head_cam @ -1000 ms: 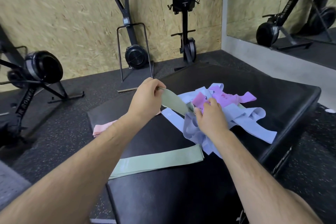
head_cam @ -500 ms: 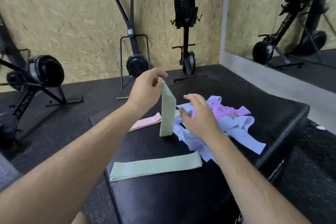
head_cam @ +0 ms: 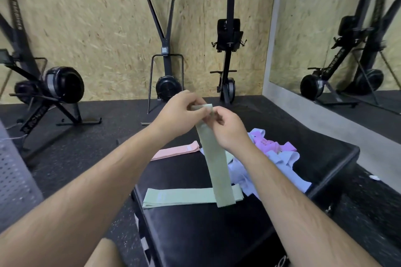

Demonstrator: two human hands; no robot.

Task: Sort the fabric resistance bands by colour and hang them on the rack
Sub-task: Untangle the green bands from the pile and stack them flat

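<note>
Item: sage-green fabric loop band (head_cam: 214, 158), frame centre, top edge pinched by my L hand (head_cam: 180, 112) & R hand (head_cam: 230, 130), tail dangling over matching flat green band (head_cam: 184, 197) on black padded bench (head_cam: 217, 234); I'd lay it square atop, edges aligned.

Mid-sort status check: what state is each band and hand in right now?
hanging green band: held up, dangling straight
left hand: pinches its top end
right hand: pinches same top end
flat green band: lying flat on padded bench
pink band: lying flat
blue and purple bands: tangled pile
</note>
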